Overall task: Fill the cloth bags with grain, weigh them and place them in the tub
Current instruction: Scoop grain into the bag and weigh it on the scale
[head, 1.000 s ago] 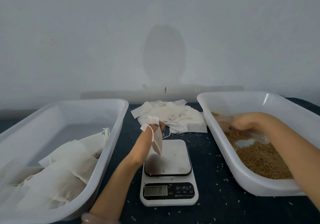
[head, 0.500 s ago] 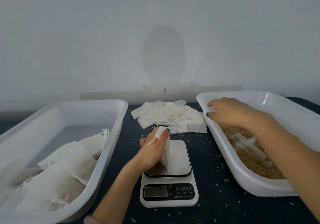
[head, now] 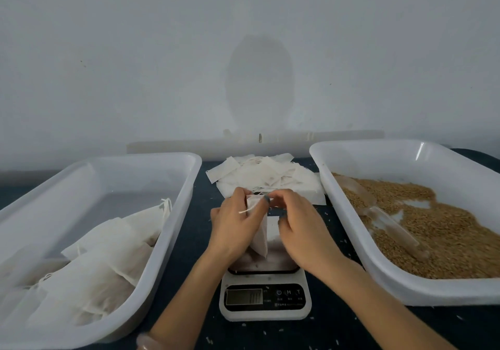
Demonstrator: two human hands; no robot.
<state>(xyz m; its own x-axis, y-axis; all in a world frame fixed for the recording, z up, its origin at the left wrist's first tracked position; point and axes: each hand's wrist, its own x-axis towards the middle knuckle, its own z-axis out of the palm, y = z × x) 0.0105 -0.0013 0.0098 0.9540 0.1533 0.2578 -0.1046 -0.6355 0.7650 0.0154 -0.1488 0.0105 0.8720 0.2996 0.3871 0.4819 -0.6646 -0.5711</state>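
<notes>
Left hand (head: 232, 226) is over the kitchen scale (head: 266, 309), fingers curled round the upper part of a small cloth bag (head: 260, 232), gripping it. The white drawstring (head: 246, 210) lies across the hand's fingers. Right hand (head: 301, 232) is just beside it, also over the scale, with thumb and forefinger pinching the bag's mouth and the other fingers curled in. The bag hangs upright between both hands, directly above the scale's platform (head: 274, 261); cannot tell whether its bottom touches the platform. The bag's contents are not visible.

The scale's display (head: 244, 296) is lit, digits too blurry to read.

Behind the scale is a loose pile of flat empty bags (head: 266, 179) on the dark table (head: 186, 276). Left of the scale is a white plastic tub (head: 113, 179) with several filled bags (head: 102, 263) heaped at its near end. Right of the scale is a second white tub (head: 378, 157) holding brown grain (head: 449, 230), with a clear plastic scoop (head: 391, 226) lying on the grain, untouched. A few stray grains (head: 281, 330) are scattered on the table in front of the scale. There is a pale bracelet (head: 143, 342) on the left wrist, at the bottom edge of the view.
</notes>
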